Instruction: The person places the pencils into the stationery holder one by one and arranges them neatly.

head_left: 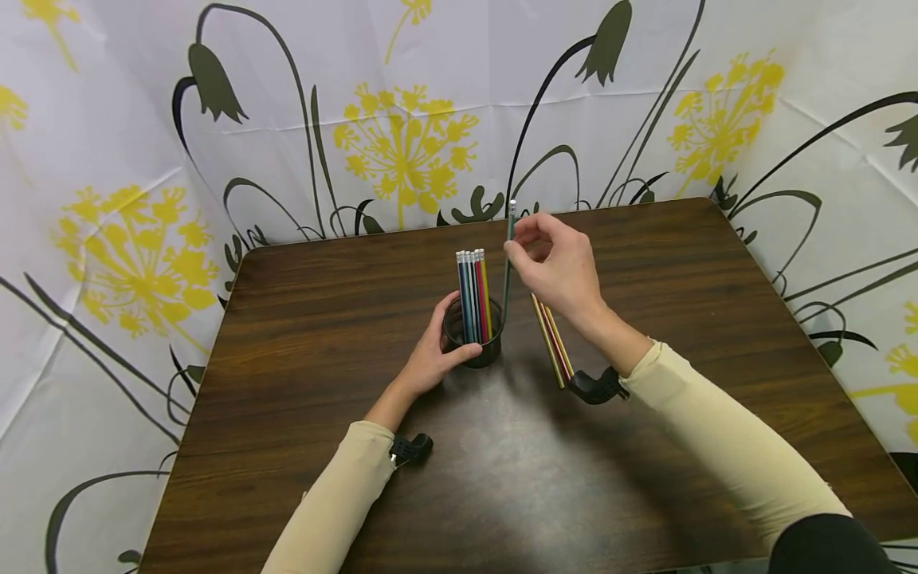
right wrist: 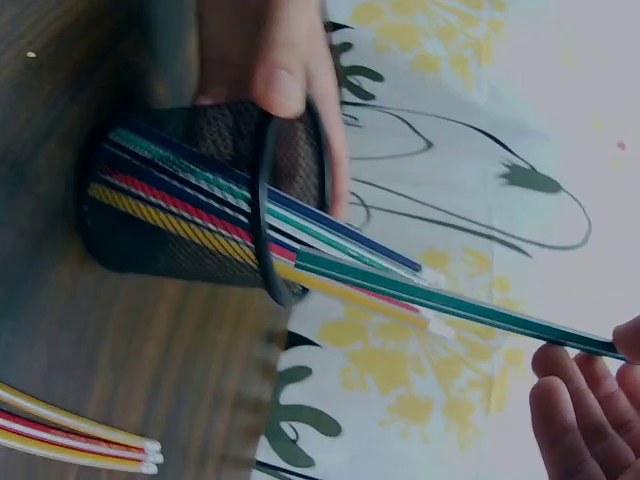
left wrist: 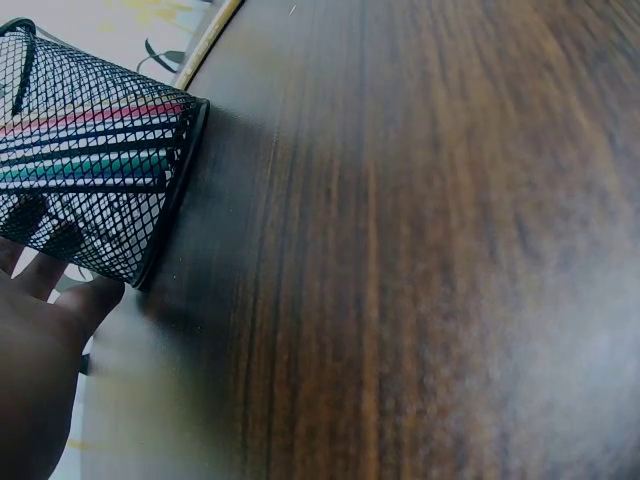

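Note:
A black mesh pencil cup (head_left: 493,351) stands on the table with several pencils (head_left: 473,295) upright in it, blue, pale, red and yellow among them. My left hand (head_left: 425,357) grips the cup from the left, its thumb at the near rim; the left wrist view shows fingers under the mesh wall (left wrist: 120,225). Between thumb and fingertips, my right hand (head_left: 562,267) pinches a green pencil (right wrist: 450,303) near its eraser end. That pencil points down, and its lower end overlaps the cup's right rim in the head view.
Several loose yellow and red pencils (head_left: 552,343) lie together on the dark wooden table (head_left: 323,319), right of the cup and below the right forearm. Behind the table's far edge hangs a white cloth (head_left: 287,159) printed with flowers. Each wrist carries a black camera mount (head_left: 413,449).

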`<state>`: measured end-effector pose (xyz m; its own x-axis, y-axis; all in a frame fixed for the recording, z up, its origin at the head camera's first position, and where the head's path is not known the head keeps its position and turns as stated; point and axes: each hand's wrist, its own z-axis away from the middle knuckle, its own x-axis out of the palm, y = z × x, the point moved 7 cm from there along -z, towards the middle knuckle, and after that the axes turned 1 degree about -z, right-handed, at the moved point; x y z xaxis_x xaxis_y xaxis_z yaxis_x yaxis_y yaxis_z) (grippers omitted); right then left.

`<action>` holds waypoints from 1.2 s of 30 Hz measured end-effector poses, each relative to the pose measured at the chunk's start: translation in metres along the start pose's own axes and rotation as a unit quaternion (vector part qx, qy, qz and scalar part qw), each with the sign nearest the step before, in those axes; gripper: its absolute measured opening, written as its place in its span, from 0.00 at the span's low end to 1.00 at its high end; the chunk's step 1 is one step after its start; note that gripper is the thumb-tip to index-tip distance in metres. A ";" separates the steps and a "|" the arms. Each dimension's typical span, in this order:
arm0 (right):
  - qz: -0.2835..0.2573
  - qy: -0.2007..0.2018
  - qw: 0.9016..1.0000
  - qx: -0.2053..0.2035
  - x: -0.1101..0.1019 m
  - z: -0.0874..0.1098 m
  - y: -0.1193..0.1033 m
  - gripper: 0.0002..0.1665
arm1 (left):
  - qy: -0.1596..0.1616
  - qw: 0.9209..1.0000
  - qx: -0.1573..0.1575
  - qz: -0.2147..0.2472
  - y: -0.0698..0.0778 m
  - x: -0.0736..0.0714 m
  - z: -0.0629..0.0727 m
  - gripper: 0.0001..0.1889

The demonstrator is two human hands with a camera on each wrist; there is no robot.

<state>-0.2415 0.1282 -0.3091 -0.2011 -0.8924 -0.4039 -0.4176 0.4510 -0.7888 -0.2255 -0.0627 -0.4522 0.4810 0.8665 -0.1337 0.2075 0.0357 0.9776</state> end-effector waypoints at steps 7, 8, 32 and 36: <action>-0.002 -0.049 0.999 -0.007 0.023 0.010 0.006 0.09 | -0.003 1.000 0.004 0.013 -0.002 0.001 -0.001 0.44; -0.002 -0.055 0.998 -0.007 0.025 0.011 0.007 0.09 | -0.002 1.000 0.001 0.012 -0.002 0.001 -0.001 0.44; 0.051 -0.084 0.995 0.029 0.058 0.028 0.042 0.08 | 0.000 1.000 -0.009 0.007 -0.004 0.000 -0.001 0.44; 0.065 -0.086 0.993 0.040 0.061 0.027 0.045 0.08 | 0.000 1.000 -0.006 0.009 -0.005 0.000 -0.001 0.44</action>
<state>-0.2483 0.0943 -0.3816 -0.0919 -0.8155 -0.5714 -0.3248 0.5670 -0.7569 -0.2273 -0.0625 -0.4570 0.4846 0.8671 -0.1151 0.1886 0.0249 0.9817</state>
